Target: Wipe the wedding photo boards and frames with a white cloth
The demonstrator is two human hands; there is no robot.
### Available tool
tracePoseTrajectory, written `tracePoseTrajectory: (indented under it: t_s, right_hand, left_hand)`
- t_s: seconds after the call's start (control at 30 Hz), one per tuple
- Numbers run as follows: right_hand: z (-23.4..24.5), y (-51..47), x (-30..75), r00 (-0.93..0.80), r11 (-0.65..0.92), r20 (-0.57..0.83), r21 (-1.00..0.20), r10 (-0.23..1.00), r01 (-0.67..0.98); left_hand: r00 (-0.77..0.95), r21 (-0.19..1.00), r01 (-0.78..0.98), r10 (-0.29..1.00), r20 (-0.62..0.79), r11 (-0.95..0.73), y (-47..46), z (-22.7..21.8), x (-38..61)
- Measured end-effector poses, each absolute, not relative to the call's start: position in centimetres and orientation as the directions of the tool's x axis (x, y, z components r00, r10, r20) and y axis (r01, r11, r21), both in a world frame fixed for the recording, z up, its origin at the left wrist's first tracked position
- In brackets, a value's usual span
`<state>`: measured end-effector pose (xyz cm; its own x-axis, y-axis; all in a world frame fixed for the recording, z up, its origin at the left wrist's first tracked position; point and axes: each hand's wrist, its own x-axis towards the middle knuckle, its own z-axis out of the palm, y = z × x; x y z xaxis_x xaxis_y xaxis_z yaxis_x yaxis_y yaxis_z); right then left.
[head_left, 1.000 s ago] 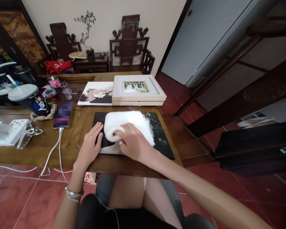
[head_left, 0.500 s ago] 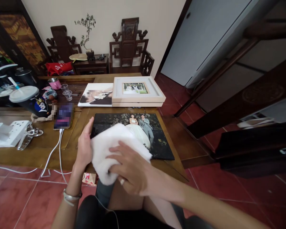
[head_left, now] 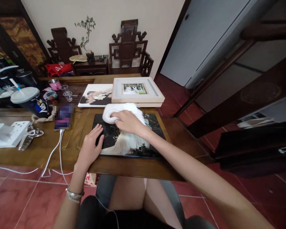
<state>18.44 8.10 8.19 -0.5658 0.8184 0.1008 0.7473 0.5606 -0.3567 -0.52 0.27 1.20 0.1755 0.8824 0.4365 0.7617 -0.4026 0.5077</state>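
Note:
A dark wedding photo panel (head_left: 131, 144) lies flat on the wooden table in front of me. My right hand (head_left: 128, 121) presses a bunched white towel (head_left: 133, 109) onto the panel's far edge, its fingers closed into the folds. The towel and hand cover the upper part of the picture; a pale gown shows below them. My left hand (head_left: 91, 144) rests on the panel's left edge with fingers stretched out, holding nothing.
Behind the panel lie a white-framed photo (head_left: 138, 92) and a second photo panel (head_left: 96, 95). To the left are a charging phone (head_left: 63, 117), a white power strip (head_left: 13, 133) and a dark lidded cup (head_left: 33, 103). The wooden table (head_left: 133, 167) ends near my lap.
My right hand has moved the towel away from me, from the panel's near left part to its far edge. My left hand has shifted from gripping the side to lying flat on the edge.

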Motion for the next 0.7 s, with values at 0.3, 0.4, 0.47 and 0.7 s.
tracePoseTrajectory:
  t_s: [0.3, 0.4, 0.47, 0.7]
  right_hand:
    - [9.0, 8.9, 12.1, -0.666, 0.654, 0.130, -0.398, 0.734, 0.643]
    - [8.3, 8.8, 15.2, -0.631, 0.622, 0.145, -0.432, 0.762, 0.652]
    - [7.9, 8.9, 18.2, -0.594, 0.589, 0.147, -0.449, 0.791, 0.672]
    - [6.5, 9.0, 28.9, -0.364, 0.406, 0.180, -0.396, 0.914, 0.824]
  left_hand:
    - [0.164, 0.518, 0.753, 0.878, 0.450, -0.407, 0.2, 1.6, -0.4]
    - [0.151, 0.529, 0.744, 0.874, 0.462, -0.409, 0.2, 1.4, -0.4]
    - [0.148, 0.535, 0.739, 0.874, 0.463, -0.409, 0.3, 1.2, -0.4]
    - [0.152, 0.531, 0.740, 0.872, 0.466, -0.413, 0.2, 1.2, -0.3]
